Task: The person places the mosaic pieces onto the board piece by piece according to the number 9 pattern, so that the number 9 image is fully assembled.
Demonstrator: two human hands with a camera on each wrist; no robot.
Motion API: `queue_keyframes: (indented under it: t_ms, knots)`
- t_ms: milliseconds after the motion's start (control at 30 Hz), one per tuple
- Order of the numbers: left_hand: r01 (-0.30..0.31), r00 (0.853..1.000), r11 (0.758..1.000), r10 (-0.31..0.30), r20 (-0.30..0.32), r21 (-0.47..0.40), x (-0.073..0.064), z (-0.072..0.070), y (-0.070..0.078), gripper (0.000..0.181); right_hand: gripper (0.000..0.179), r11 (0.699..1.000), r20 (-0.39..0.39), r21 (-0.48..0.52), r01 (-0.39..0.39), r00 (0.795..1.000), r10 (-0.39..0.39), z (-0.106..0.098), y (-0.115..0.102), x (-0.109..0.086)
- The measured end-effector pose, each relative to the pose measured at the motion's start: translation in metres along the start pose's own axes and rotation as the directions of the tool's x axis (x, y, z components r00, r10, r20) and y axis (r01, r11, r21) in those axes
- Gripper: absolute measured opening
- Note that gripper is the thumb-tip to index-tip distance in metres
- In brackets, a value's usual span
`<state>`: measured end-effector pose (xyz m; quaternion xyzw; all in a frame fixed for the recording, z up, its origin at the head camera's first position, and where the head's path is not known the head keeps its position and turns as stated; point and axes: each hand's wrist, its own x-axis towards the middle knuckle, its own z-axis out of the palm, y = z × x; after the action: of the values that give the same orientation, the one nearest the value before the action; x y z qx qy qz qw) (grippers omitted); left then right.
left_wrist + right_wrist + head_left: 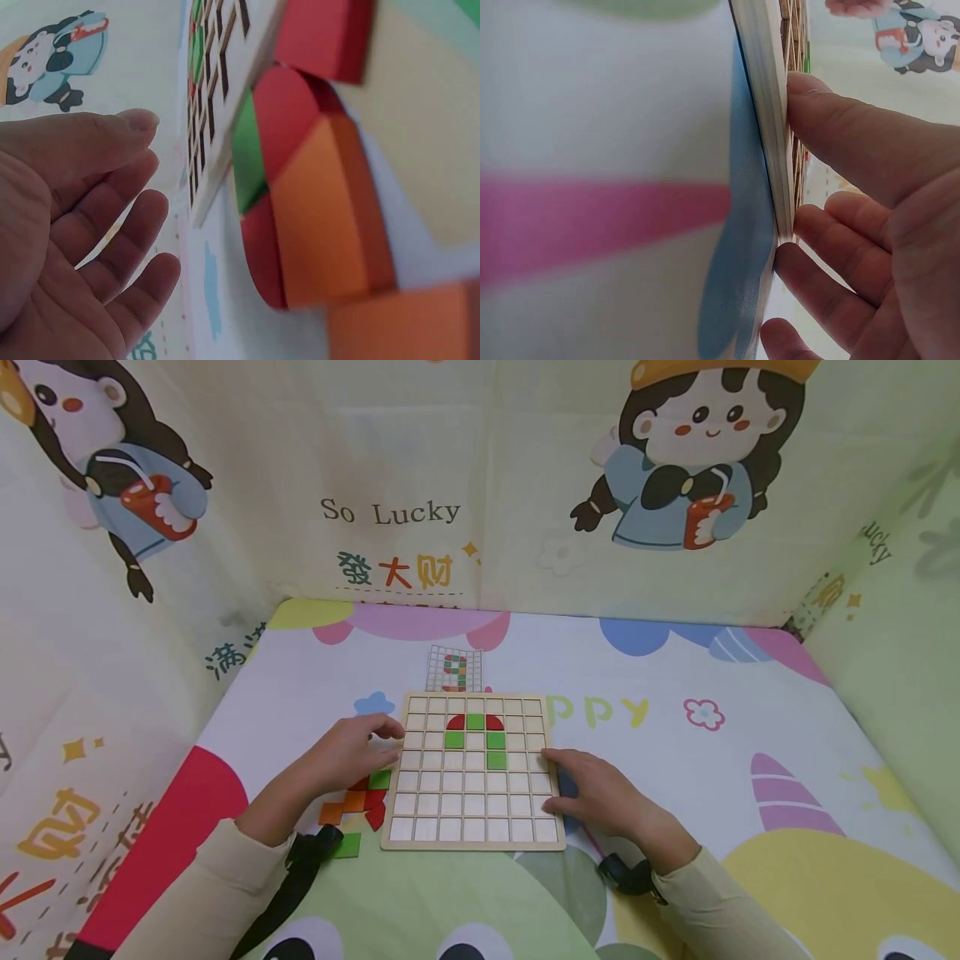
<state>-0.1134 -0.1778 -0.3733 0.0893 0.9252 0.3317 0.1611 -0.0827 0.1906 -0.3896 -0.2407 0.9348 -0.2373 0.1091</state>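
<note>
A wooden grid board lies flat in front of me. Two red rounded pieces flank a green square near its top, with more green squares below them. Beside the board's upper left edge my left hand hovers with loosely bent fingers and nothing between them. My right hand rests its thumb and fingertips along the board's right edge; the right wrist view shows the thumb on the board's side. Loose red and orange blocks lie under the left hand.
Behind the board lies a pattern card showing a small coloured figure on a grid. One green square sits apart at the board's lower left. Printed cloth covers the table, and patterned curtain walls stand around it.
</note>
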Motion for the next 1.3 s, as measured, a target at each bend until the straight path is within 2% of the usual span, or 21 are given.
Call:
queue_keyframes:
  t_ms: [133, 367, 500, 800, 900, 1300]
  knots:
    - [0.029, 1.000, 1.000, -0.029, 0.011, -0.002, -0.003, -0.001, -0.006, 0.030, 0.067, 1.000, 0.005, 0.004, -0.003, 1.000, 0.003, 0.000, -0.001, 0.000]
    - [-0.021, 1.000, 0.998, 0.020, 0.021, 0.061, -0.008, -0.001, -0.016, 0.031, 0.067, 1.000, -0.001, -0.003, 0.001, 1.000, -0.001, 0.000, -0.001, -0.001]
    - [-0.024, 0.999, 0.996, 0.021, 0.035, 0.086, -0.010, 0.000, -0.020, 0.033, 0.067, 1.000, -0.001, -0.002, 0.001, 1.000, -0.001, 0.000, -0.001, -0.001]
    - [-0.015, 0.997, 0.998, 0.010, 0.070, 0.065, -0.012, 0.001, -0.023, 0.040, 0.067, 1.000, 0.004, 0.003, -0.013, 1.000, 0.013, 0.000, -0.001, -0.001]
    - [-0.031, 0.997, 0.997, 0.025, 0.077, 0.073, -0.013, 0.001, -0.024, 0.043, 0.067, 1.000, 0.005, 0.001, -0.013, 1.000, 0.013, 0.000, -0.001, -0.001]
    - [-0.032, 0.997, 0.997, 0.027, 0.068, 0.073, -0.013, 0.001, -0.023, 0.039, 0.067, 1.000, 0.001, -0.008, -0.007, 1.000, 0.007, 0.002, 0.000, 0.000]
